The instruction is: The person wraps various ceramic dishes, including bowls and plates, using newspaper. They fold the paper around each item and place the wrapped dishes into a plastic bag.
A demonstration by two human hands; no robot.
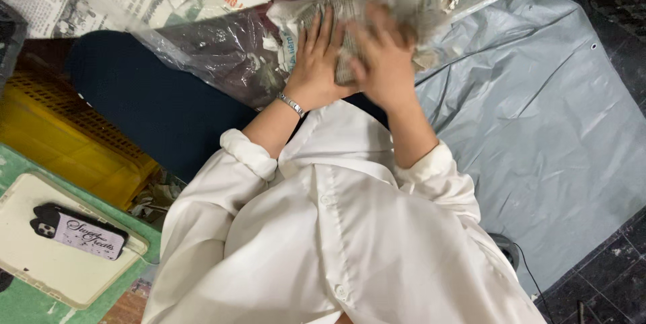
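A person in a white shirt, seen from above, presses both hands onto a bundle wrapped in newspaper resting over their lap. The left hand, wearing a silver bracelet, lies flat with fingers spread; the right hand cups the wrap, fingers curled against it, seemingly holding the paper closed. A clear plastic bag lies beside it, a grey plastic sheet beneath.
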